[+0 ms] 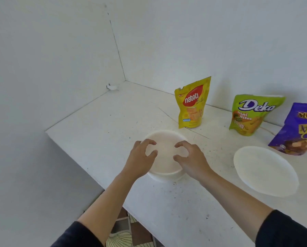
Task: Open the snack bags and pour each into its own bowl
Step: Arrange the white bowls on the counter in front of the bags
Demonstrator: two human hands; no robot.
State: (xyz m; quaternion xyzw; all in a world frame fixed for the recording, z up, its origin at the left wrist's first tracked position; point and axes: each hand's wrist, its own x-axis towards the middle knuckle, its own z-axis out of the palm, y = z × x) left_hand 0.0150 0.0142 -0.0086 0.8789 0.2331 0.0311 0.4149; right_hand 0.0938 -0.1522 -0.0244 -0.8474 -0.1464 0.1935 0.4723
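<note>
**A:** Both hands are over the round white plastic bowl (167, 172) in the middle of the white painted table (113, 122). The left hand (140, 157) is at its left side, the right hand (191, 158) at its right.

**B:** Gripping it?

**A:** Not that I can see. The fingers are loosely curled, thumbs apart from them, nothing pinched between. Whether a fingertip grazes the bowl, I can't tell.

**B:** My guess is they're settling it square in front of the body, so a bag tips straight in.

**A:** Sensible. It looks empty, and so does the second shallow white bowl (264, 171) off to the right (oddly stretched, probably the wide lens).

**B:** And the snacks?

**A:** Three stand along the back wall, well apart from the hands. There's a yellow foil pouch with a red logo (192, 104), a green foil pouch (250, 114) beside it, and a purple pouch (300, 129) cut off by the frame edge, just behind the second bowl.

**B:** Opened?

**A:** Can't say from here. Nothing's poured, so I'd judge the task barely begun, and only two bowls show for three bags.
</note>
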